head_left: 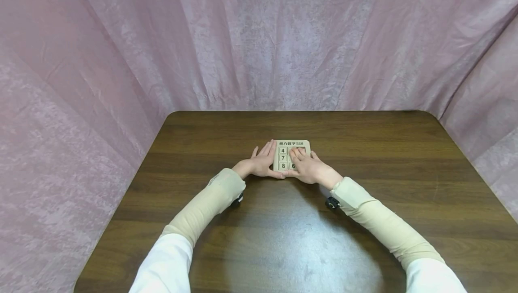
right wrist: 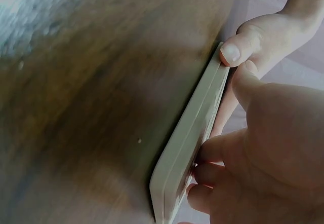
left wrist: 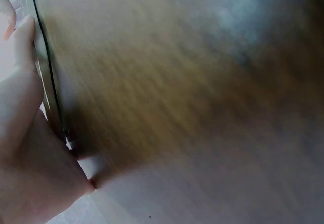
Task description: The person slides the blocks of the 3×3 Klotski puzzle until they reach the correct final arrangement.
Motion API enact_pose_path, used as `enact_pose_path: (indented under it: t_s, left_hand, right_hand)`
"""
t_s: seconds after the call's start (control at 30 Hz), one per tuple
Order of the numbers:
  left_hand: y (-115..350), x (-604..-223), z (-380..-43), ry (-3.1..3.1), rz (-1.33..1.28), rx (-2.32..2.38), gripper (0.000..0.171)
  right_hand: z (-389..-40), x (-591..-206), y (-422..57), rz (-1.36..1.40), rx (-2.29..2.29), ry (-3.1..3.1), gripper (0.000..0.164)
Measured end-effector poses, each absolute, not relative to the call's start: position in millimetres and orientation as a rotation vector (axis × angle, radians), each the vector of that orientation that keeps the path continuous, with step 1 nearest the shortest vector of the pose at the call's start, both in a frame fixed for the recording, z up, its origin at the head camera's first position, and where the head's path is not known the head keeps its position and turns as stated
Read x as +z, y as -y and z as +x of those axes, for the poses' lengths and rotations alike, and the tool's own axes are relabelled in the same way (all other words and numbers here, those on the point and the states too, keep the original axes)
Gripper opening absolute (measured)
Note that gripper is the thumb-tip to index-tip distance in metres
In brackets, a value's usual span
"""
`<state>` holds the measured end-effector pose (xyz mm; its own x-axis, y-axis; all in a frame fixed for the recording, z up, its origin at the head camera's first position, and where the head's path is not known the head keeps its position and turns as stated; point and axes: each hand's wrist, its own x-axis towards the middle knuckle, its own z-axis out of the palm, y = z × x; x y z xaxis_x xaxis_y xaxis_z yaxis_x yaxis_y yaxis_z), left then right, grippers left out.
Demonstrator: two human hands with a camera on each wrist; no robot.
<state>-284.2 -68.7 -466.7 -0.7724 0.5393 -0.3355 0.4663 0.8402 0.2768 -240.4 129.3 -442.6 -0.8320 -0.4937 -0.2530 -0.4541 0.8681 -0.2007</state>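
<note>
A pale sliding number puzzle [head_left: 283, 162] lies on the table, with dark lettering along its far edge and tiles 4, 7, 8 and 6 showing. My left hand [head_left: 261, 162] braces its left side with straight fingers, the thumb lying along the near edge. Over the right part of the tiles rests my right hand [head_left: 309, 169], fingertips on the tile face and thumb at the near edge, hiding several tiles. In the right wrist view the two thumbs meet close together by the puzzle's side [right wrist: 177, 168].
The brown wooden table [head_left: 226, 131] has rounded far corners. Pink velvet curtains [head_left: 259, 41] hang behind it and at both sides. A small black device [head_left: 332, 202] sits at the right wrist. Light glares off the tabletop nearer to me.
</note>
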Motion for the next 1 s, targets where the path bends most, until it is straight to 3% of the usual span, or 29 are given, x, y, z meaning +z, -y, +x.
enact_pose_path:
  t_s: [1.0]
  left_hand:
    - [69,-465,-283,-2.593,0.742,0.298,0.121]
  right_hand:
    - [-230,-435,-135,-0.677,-0.161,-2.716,0.085]
